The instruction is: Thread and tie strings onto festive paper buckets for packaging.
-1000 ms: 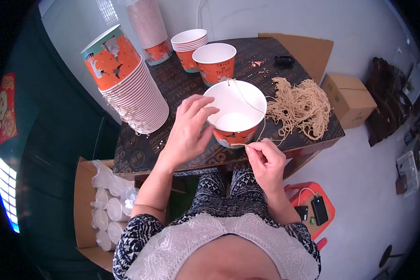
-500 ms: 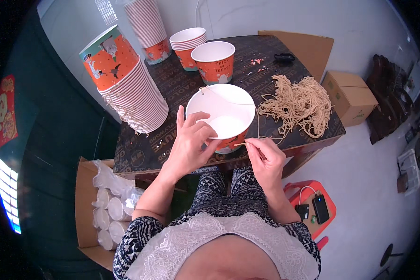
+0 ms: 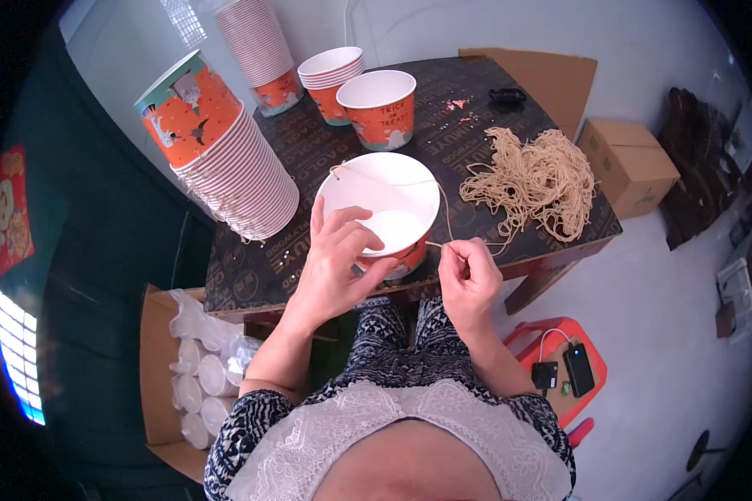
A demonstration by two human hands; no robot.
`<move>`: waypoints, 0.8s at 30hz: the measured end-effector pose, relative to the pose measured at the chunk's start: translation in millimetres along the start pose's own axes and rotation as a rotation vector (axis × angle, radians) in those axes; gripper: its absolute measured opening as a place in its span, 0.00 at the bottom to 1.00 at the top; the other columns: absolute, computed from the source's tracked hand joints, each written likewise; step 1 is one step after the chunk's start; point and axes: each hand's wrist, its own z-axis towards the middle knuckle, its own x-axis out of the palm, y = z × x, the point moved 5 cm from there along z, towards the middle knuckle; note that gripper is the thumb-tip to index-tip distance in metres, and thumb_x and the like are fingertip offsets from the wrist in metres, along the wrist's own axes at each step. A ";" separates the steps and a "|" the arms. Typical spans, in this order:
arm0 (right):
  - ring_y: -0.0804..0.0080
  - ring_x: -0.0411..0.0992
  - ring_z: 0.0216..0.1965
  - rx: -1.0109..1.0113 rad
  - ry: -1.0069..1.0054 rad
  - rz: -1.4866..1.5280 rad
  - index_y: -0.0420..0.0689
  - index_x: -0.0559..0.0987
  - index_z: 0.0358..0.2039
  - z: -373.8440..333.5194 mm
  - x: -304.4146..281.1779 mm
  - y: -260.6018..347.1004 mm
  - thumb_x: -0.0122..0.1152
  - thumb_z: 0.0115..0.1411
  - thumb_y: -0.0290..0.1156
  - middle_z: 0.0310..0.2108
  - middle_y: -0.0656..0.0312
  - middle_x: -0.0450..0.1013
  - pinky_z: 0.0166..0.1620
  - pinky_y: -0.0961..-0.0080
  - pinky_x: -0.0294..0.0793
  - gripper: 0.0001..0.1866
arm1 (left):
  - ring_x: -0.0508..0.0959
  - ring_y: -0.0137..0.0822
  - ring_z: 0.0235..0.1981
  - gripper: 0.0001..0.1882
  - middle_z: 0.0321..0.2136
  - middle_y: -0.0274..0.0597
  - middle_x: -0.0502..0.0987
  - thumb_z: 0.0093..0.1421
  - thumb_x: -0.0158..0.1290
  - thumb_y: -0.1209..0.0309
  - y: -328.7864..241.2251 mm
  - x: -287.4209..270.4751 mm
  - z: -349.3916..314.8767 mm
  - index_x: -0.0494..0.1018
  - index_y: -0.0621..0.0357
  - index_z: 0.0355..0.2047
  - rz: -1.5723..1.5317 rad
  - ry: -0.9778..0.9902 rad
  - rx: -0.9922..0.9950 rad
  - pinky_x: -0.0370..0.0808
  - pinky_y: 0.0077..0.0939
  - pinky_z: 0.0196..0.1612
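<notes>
One paper bucket [image 3: 393, 209], orange outside and white within, is held just ahead of the fingers of the left hand [image 3: 330, 267], near the front edge of the bench [image 3: 430, 83]. Its near rim appears to be clamped lightly by them, the thumb set outside the wall and the fingertips curled inside. By the fingers of the right hand [image 3: 472, 284], pressed together, a tan cord [image 3: 449, 219] is pinched close to one end; the short tip is pointed leftward from them, at the bucket's wall. Whether a hole lies there is too small to tell. Beyond the left fingers, the cord is attached at the far-left rim and lies slack across the mouth.

If pushed against the wall, the tip could be bent or frayed, since such a soft end is hard to steer. The thin wall could be dented by too firm a left grip, or the bucket turned aside by too loose a one. The slack loop could be snagged in the heap of cord [image 3: 535, 188] beyond and right of the right fingers. The leaning stack of buckets [image 3: 246, 179], beyond and left of the left fingers, could be toppled by a wide swing.
</notes>
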 end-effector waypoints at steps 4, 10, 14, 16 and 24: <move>0.81 0.60 0.17 -0.005 -0.018 -0.003 0.37 0.74 0.29 -0.5 1.6 -4.4 0.63 0.55 0.14 0.20 0.64 0.63 0.20 0.82 0.59 0.07 | 0.76 0.43 0.52 0.10 0.30 0.35 0.78 0.48 0.66 0.72 2.8 -4.0 0.1 0.75 0.55 0.28 -0.015 -0.032 -0.023 0.46 0.65 0.68; 0.80 0.61 0.17 -0.009 -0.024 0.008 0.38 0.73 0.28 -1.9 6.0 -8.4 0.64 0.54 0.14 0.20 0.64 0.63 0.20 0.81 0.59 0.08 | 0.76 0.43 0.51 0.10 0.30 0.35 0.78 0.50 0.65 0.69 5.7 -5.2 -0.6 0.75 0.55 0.28 -0.010 -0.030 -0.014 0.46 0.65 0.68; 0.80 0.61 0.17 -0.017 -0.019 -0.009 0.38 0.73 0.28 -1.3 7.8 -8.2 0.63 0.54 0.14 0.20 0.64 0.63 0.20 0.81 0.59 0.08 | 0.76 0.43 0.51 0.09 0.30 0.35 0.78 0.51 0.64 0.68 7.7 -6.5 -0.5 0.75 0.55 0.28 -0.019 -0.026 -0.020 0.46 0.65 0.68; 0.80 0.61 0.17 -0.018 -0.017 -0.014 0.38 0.73 0.28 -0.7 8.1 -8.3 0.63 0.54 0.14 0.20 0.64 0.63 0.20 0.81 0.58 0.08 | 0.76 0.43 0.51 0.08 0.29 0.35 0.78 0.52 0.64 0.68 8.3 -6.6 0.7 0.76 0.55 0.28 -0.026 -0.026 -0.020 0.46 0.65 0.68; 0.80 0.61 0.16 -0.039 0.002 -0.028 0.39 0.73 0.28 3.6 11.8 -3.8 0.63 0.54 0.14 0.20 0.64 0.63 0.19 0.80 0.58 0.08 | 0.76 0.43 0.48 0.07 0.30 0.38 0.77 0.56 0.57 0.76 5.2 -10.3 24.0 0.76 0.60 0.36 -0.067 0.053 -0.029 0.50 0.57 0.68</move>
